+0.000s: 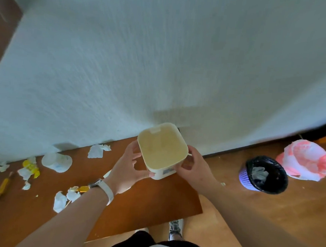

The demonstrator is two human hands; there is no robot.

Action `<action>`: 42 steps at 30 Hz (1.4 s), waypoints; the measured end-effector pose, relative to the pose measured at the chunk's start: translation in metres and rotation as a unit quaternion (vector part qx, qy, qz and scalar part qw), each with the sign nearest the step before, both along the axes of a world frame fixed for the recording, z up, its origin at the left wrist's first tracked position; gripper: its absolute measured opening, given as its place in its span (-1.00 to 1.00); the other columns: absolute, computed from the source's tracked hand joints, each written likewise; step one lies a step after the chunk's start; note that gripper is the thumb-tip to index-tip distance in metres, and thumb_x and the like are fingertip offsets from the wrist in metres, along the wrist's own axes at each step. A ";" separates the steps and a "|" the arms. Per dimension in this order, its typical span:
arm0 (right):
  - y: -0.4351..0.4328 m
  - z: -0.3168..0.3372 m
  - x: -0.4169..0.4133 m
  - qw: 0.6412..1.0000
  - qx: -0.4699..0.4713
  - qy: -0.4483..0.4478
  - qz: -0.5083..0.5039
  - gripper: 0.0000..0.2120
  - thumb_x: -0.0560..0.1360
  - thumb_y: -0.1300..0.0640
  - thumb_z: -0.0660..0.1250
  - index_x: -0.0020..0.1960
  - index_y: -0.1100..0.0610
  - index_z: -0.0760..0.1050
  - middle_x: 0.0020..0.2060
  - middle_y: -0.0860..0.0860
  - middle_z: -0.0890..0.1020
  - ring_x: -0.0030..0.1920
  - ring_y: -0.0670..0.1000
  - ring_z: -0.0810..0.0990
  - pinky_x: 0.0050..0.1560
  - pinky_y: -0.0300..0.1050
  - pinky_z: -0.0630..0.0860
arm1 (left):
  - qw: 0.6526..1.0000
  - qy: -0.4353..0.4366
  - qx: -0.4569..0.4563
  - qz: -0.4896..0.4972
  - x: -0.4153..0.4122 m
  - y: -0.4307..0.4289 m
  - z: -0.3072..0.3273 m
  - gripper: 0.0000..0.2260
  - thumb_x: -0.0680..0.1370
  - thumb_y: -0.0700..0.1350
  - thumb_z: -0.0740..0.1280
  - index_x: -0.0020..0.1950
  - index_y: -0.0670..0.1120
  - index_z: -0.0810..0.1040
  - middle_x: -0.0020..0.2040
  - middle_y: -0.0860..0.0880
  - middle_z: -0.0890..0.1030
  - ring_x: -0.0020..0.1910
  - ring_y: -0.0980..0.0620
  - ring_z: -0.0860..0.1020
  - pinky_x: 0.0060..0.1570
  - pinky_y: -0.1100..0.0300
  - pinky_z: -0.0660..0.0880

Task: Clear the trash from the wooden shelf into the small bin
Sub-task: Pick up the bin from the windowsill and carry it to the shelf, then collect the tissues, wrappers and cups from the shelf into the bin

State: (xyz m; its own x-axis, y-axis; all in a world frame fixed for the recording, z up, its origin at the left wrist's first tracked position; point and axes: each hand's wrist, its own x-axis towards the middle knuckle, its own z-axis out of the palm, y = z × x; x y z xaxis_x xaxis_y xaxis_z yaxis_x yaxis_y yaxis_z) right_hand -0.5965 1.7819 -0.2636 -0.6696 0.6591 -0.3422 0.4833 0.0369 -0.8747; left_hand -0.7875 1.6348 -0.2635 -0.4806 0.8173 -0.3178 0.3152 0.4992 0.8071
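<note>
One white wall (162,57) fills the upper view, meeting one wooden shelf (150,202) whose right edge ends just past the hands, with bare floor (266,223) beyond. Two lined containers stand on that floor, touching: a pink-bagged one (307,161) and a purple basket (263,175) with a black liner. One small cream bin (163,149) (open-topped, nothing visible inside) is gripped at its sides by the left hand (129,167) and the right hand (193,168). Roughly eight scraps of trash (60,201) scatter over the shelf's left half, plus one rolling pin (3,187); the shelf under the bin lies bare.
</note>
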 end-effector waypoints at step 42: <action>-0.006 -0.026 0.010 0.903 0.253 -0.150 0.314 -0.47 0.59 -0.21 0.12 0.50 -0.06 0.20 0.48 -0.11 0.32 0.45 -0.08 0.27 0.37 -0.11 0.28 | 0.952 0.273 -0.113 0.075 0.024 -0.079 -0.013 -0.51 0.55 0.12 0.31 0.47 0.11 0.31 0.49 0.06 0.34 0.45 -0.04 0.31 0.35 -0.02 0.31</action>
